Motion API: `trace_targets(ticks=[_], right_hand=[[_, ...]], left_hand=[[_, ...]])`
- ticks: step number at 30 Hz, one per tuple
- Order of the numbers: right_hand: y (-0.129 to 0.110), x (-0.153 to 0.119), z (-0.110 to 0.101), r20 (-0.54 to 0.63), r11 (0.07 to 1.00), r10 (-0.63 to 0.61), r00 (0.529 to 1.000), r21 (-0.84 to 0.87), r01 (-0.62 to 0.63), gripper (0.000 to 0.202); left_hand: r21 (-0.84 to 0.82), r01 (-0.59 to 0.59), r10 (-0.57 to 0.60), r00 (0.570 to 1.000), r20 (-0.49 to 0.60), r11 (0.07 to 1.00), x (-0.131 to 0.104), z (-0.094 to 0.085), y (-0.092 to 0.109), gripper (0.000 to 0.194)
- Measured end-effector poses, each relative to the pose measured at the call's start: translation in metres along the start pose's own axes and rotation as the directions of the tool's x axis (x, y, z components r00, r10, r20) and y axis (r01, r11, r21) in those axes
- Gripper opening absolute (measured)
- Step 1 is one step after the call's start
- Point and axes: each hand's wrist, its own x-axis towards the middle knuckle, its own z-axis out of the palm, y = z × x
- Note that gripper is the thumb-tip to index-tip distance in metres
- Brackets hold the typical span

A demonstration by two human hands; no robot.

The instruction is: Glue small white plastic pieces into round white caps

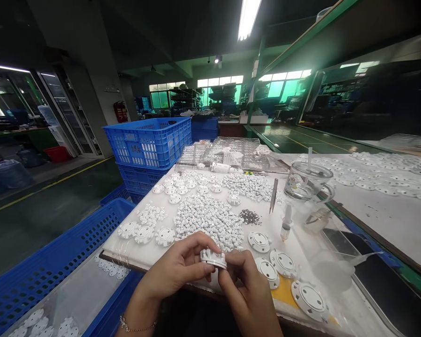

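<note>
Between my two hands, over the table's near edge, is a round white plastic disc part with small raised pieces around its rim. My left hand grips it from the left, thumb in front and fingers behind. From the right, my right hand pinches its edge with bent fingers. Just beyond lies a big heap of small white plastic pieces. Similar white discs lie to the right and to the left. A small pile of tiny metal parts sits behind the right-hand discs.
Tweezers, a syringe, a glass mug and a dark phone-like slab stand or lie on the right. Stacked blue crates flank the table's left side, with another blue crate nearer. Clear trays lie at the back.
</note>
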Motion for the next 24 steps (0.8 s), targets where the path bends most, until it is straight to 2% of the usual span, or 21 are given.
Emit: trace_targets(ticks=[3,7,12,16,24], right_hand=[[0.0,0.0,0.001,-0.045,0.997,0.068,0.997,0.035,-0.067,0.01],[-0.002,0.007,-0.003,0.006,0.998,-0.054,0.999,0.03,0.054,0.019],[-0.005,0.013,-0.003,-0.049,0.982,-0.18,0.982,-0.07,0.177,0.018],[-0.003,0.012,-0.002,-0.094,0.967,-0.232,0.968,-0.127,0.219,0.024],[0.0,0.008,-0.005,-0.103,0.948,-0.276,0.955,-0.196,0.253,0.023]], left_hand=[[-0.049,-0.068,0.07,0.997,0.037,0.997,0.001,-0.002,-0.004,0.019],[-0.18,-0.094,0.104,0.993,0.046,0.979,-0.001,-0.004,-0.009,0.017],[-0.231,-0.086,0.086,0.996,-0.01,0.969,-0.003,-0.003,-0.011,0.018],[-0.234,-0.04,0.038,0.999,-0.014,0.971,-0.003,-0.002,-0.011,0.026],[-0.228,0.034,-0.033,0.999,0.009,0.973,-0.005,0.0,-0.012,0.02]])
